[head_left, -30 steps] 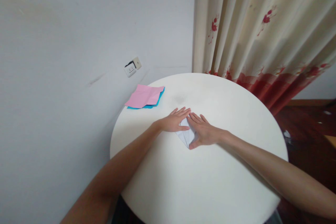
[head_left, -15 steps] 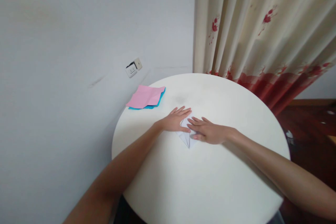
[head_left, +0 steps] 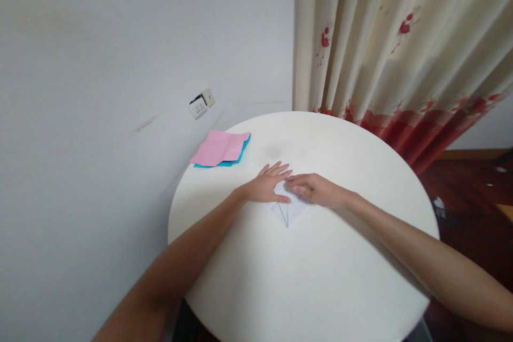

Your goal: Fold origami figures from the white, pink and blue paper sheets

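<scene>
1. Left hand point(head_left: 266, 186) lies flat with fingers spread, pressing the left side of the folded white paper point(head_left: 289, 211).
2. Right hand point(head_left: 316, 191) rests on the paper's top right, fingers together and curled a bit (not gripping anything).
3. The paper sits mid-table point(head_left: 320, 278), its point toward the person.
4. Pink sheet point(head_left: 219, 147) over a blue sheet point(head_left: 244, 149) by the wall.

a round white table point(head_left: 320, 278) stands against a pale wall point(head_left: 120, 37). a pink sheet point(head_left: 218, 147) lies on a blue sheet point(head_left: 242, 150) near the table's far left edge. a wall socket point(head_left: 201, 103) sits just above them, and a cream curtain with red flowers point(head_left: 393, 48) hangs behind the table.
</scene>
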Tool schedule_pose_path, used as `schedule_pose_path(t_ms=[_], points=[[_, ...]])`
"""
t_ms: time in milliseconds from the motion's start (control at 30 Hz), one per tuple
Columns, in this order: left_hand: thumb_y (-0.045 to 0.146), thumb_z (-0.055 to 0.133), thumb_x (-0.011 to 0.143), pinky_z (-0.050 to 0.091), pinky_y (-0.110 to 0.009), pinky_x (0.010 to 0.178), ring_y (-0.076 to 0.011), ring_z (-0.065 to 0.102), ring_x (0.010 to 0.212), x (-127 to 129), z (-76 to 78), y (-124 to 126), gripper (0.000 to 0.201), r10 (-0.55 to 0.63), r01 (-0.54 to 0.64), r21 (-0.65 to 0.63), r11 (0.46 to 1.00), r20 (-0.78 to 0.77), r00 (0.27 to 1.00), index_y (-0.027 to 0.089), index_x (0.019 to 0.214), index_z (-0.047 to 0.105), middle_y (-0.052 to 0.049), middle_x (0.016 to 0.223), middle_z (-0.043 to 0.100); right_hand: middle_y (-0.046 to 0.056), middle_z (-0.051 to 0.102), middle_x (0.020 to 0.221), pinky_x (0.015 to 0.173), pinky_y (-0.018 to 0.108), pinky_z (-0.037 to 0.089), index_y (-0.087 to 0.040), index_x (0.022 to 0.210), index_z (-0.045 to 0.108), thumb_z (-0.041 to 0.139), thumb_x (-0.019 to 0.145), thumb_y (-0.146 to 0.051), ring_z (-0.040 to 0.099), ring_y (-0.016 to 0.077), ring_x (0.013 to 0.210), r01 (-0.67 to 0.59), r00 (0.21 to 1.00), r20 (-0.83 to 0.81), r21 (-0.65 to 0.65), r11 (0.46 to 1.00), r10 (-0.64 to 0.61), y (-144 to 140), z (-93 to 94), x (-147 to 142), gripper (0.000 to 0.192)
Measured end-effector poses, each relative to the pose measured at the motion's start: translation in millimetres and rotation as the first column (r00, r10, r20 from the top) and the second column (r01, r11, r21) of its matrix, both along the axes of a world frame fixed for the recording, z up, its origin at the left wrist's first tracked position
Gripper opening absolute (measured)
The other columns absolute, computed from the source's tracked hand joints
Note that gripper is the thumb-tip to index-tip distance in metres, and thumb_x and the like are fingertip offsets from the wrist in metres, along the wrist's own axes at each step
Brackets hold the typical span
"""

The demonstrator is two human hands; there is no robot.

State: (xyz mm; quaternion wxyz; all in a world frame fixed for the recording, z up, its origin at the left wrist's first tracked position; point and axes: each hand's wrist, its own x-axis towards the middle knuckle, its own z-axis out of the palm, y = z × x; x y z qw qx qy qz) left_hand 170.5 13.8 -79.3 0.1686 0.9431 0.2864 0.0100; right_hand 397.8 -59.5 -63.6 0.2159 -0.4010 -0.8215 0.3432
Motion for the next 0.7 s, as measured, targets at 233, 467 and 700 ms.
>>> schedule_pose_path(t_ms=[233, 467, 700], points=[[0.070, 0.062, 0.074, 0.010, -0.047, 0.119, -0.0320, 0.008, 0.149, 10, 1.9, -13, 0.104, 0.031, -0.035, 0.066, 0.997, 0.050, 0.998, 0.023, 0.154, 0.015, -0.013, 0.162, 0.010, 0.012, 0.069, 0.108, 0.082, 0.030, 0.045, -0.017, 0.111, 0.067, 0.062, 0.087, -0.036, 0.064, 0.0227, 0.096, 0.477, 0.842, 0.199, 0.162, 0.864, -0.502, 10, -10.2, 1, 0.032], [0.065, 0.065, 0.074, 0.037, -0.041, 0.103, -0.0326, 0.051, 0.121, 10, 11.8, -23, 0.083, 0.357, -0.360, 0.123, 0.925, 0.048, 0.933, 0.013, 0.135, 0.045, -0.018, 0.129, 0.053, 0.012, 0.063, 0.110, 0.072, 0.031, 0.043, -0.020, 0.111, 0.063, 0.065, 0.083, -0.053, 0.059, 0.0271, 0.101, 0.449, 0.773, 0.383, 0.231, 0.863, -0.505, -6, -4.9, -14, 0.044], [0.057, 0.076, 0.066, 0.046, -0.031, 0.076, -0.0273, 0.064, 0.095, 12, 23.8, -33, 0.071, 0.455, -0.455, 0.033, 0.890, -0.140, 0.879, 0.013, 0.117, 0.053, -0.013, 0.104, 0.067, 0.013, 0.061, 0.112, 0.071, 0.031, 0.042, -0.019, 0.111, 0.061, 0.070, 0.080, -0.046, 0.059, 0.0282, 0.099, 0.444, 0.742, 0.470, 0.192, 0.876, -0.479, -12, 2.6, -25, 0.042]])
